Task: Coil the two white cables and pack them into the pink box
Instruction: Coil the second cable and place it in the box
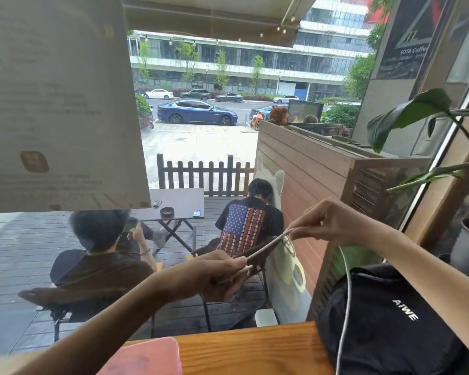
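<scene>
Above a wooden tabletop (255, 347) at a café window, a thin white cable (266, 246) is stretched taut between two raised hands, pinched by the left hand (222, 274) at one end and the right hand (325, 223) at the other. Its slack is seen trailing down over a black backpack (390, 320). The pink plastic box (146, 358) is set at the tabletop's near edge. A snag on the backpack could be risked as coiling proceeds.

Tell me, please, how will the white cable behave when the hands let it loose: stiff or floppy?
Probably floppy: past the right hand the white cable hangs limp over the black bag. It looks thin, so likely light. Between both hands it seems straight only because the left hand pulls it.
</scene>
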